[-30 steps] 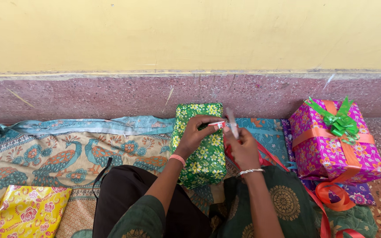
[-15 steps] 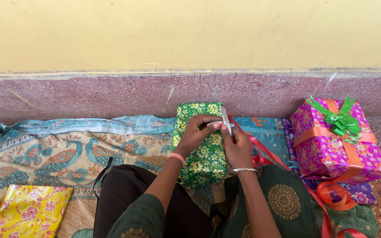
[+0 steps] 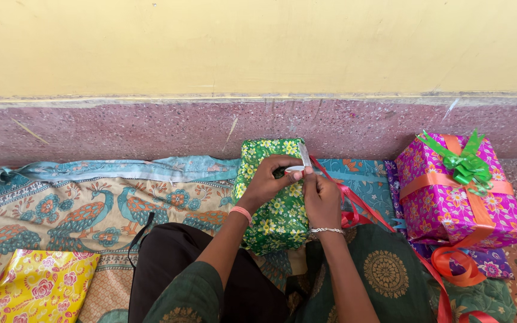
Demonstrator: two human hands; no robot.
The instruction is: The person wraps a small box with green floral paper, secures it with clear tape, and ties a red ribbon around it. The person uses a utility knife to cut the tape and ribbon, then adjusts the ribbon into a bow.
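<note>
A green gift box [image 3: 273, 197] wrapped in flowered paper lies on a peacock-patterned cloth [image 3: 79, 206], its far end close to the speckled pink skirting [image 3: 151, 128] of the wall and its near end against the person's lap. Everything else is placed from this box.

The left hand [image 3: 267, 182] rests on top of the box, fingers curled, with the thumb and forefinger pinching 1 end of a small pale strip [image 3: 302, 162], which looks like tape. The right hand [image 3: 321, 197] is over the box's right edge, its fingertips pressed together on the same strip from below, so that both hands hold it just above the wrapping. The left wrist wears a pink band, the right a thin silver bracelet.

A red ribbon [image 3: 354, 206] runs out from under the right hand, to the right of the box, and trails down across the lap. Further right, well apart from the box, stands a magenta gift box [image 3: 450, 206] tied with orange ribbon and topped by a green bow [image 3: 462, 161]. To the lower left of the green box, near the edge of view, lies a yellow flowered package [image 3: 34, 293].
</note>
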